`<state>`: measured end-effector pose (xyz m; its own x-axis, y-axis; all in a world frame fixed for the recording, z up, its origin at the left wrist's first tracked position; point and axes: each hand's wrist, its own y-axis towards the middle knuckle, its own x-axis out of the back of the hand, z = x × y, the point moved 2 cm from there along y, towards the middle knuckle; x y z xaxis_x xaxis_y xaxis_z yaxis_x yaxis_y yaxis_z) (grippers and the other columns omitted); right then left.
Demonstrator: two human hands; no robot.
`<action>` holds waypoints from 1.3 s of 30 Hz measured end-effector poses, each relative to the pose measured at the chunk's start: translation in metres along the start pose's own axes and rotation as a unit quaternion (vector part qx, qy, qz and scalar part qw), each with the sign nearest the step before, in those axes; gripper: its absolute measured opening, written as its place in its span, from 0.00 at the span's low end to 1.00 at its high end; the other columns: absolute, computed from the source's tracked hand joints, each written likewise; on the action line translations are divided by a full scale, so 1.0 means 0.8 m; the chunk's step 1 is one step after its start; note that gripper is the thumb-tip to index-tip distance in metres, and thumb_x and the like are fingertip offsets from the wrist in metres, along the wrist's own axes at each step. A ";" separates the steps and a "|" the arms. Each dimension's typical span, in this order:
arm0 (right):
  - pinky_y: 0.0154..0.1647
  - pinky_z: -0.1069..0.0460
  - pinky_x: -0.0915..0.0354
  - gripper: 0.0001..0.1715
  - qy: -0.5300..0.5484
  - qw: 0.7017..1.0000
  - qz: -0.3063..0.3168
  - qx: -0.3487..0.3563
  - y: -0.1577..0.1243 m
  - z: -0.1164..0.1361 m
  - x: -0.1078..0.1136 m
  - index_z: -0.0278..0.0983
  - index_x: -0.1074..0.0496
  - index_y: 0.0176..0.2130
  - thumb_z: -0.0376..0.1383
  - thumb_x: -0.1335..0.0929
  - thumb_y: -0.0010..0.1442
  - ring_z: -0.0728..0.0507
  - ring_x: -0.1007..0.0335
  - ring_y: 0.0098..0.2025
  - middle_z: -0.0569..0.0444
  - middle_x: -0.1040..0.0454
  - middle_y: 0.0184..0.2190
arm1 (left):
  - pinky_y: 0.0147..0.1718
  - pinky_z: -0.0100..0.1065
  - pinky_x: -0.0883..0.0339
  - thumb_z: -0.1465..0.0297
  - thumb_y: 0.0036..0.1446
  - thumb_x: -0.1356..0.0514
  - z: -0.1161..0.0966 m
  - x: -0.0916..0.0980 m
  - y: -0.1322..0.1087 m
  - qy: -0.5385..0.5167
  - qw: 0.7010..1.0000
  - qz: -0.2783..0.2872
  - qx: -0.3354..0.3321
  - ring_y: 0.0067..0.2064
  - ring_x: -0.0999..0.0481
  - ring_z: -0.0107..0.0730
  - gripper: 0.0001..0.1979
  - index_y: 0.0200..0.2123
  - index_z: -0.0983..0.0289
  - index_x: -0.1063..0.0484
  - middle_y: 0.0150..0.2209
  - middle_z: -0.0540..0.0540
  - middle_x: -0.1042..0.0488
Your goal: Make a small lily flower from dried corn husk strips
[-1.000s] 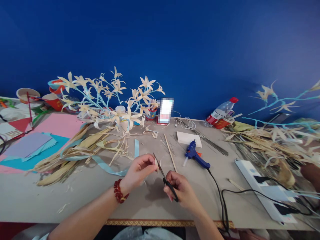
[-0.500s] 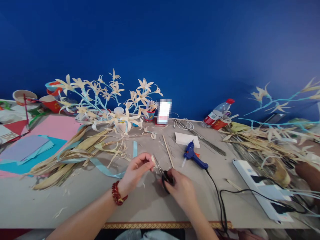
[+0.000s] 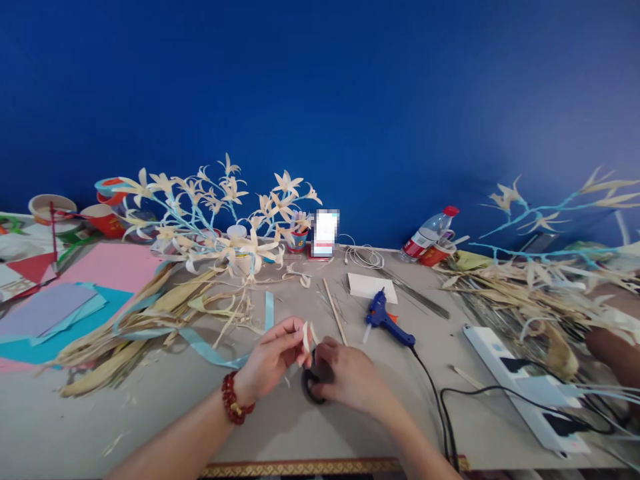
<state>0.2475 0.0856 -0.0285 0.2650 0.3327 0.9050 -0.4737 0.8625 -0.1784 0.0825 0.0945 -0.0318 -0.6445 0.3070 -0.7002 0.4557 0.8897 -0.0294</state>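
My left hand, with a red bead bracelet at the wrist, pinches small pale petal-shaped husk pieces between thumb and fingertips. My right hand is closed round black-handled scissors, whose handle loops show below my fingers; the blades are hidden behind the hand. Both hands meet over the grey table near its front edge. A light blue ribbon lies just left of my left hand.
A blue glue gun with a black cord lies right of my hands, next to a white power strip. Dried husks, a husk-flower branch, coloured paper, wooden sticks, a water bottle and more husks at right surround them.
My right hand has turned the scissors from blades pointing up to handles hanging down and moved left against my left hand. The pale pieces now stand between my left fingertips.
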 end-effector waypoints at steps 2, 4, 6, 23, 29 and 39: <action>0.28 0.55 0.44 0.12 0.080 0.996 0.009 0.042 0.001 -0.001 0.020 0.39 0.28 0.35 0.39 0.27 0.49 0.46 0.30 0.31 0.56 0.26 0.33 | 0.30 0.33 0.38 0.71 0.61 0.44 -0.002 -0.003 0.000 -0.035 0.999 0.023 0.012 0.23 0.39 0.24 0.09 0.28 0.66 0.32 0.26 0.50 0.36; 0.29 0.55 0.41 0.09 0.169 0.983 -0.058 0.038 0.006 -0.001 0.043 0.39 0.28 0.40 0.35 0.31 0.56 0.48 0.33 0.29 0.56 0.27 0.33 | 0.28 0.32 0.39 0.71 0.60 0.44 -0.003 -0.006 -0.001 -0.064 0.996 0.050 0.030 0.22 0.42 0.22 0.09 0.27 0.67 0.32 0.25 0.50 0.37; 0.32 0.54 0.37 0.14 0.264 0.955 -0.114 0.076 0.014 0.004 0.059 0.38 0.30 0.47 0.34 0.34 0.59 0.48 0.32 0.32 0.53 0.28 0.39 | 0.28 0.33 0.39 0.70 0.59 0.43 -0.002 -0.006 -0.001 -0.087 0.992 0.075 0.055 0.22 0.43 0.22 0.09 0.27 0.67 0.33 0.25 0.50 0.38; 0.31 0.55 0.39 0.05 0.250 0.943 -0.164 0.146 0.042 0.011 0.052 0.37 0.31 0.31 0.32 0.35 0.60 0.48 0.36 0.29 0.56 0.32 0.28 | 0.31 0.30 0.41 0.65 0.57 0.40 -0.001 0.016 0.006 0.214 0.972 -0.079 -0.052 0.29 0.35 0.28 0.10 0.27 0.65 0.31 0.25 0.50 0.34; 0.28 0.56 0.40 0.02 0.273 0.946 -0.139 0.106 0.043 0.012 0.043 0.38 0.31 0.34 0.32 0.35 0.60 0.49 0.34 0.28 0.57 0.29 0.27 | 0.31 0.30 0.42 0.66 0.60 0.43 0.002 0.023 0.004 0.361 0.918 -0.119 -0.110 0.30 0.36 0.29 0.09 0.28 0.64 0.32 0.27 0.50 0.34; 0.31 0.54 0.41 0.07 0.174 0.950 -0.233 0.118 0.041 0.023 0.022 0.38 0.32 0.28 0.32 0.35 0.59 0.47 0.35 0.28 0.56 0.31 0.25 | 0.30 0.30 0.42 0.77 0.51 0.44 -0.008 0.014 0.001 0.528 0.811 -0.181 -0.178 0.28 0.34 0.30 0.07 0.23 0.62 0.35 0.24 0.49 0.33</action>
<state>0.2213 0.1131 -0.0113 0.7334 0.0779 0.6753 -0.4022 0.8506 0.3387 0.0720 0.1011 -0.0350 -0.9482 -0.0441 0.3145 0.0352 0.9696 0.2421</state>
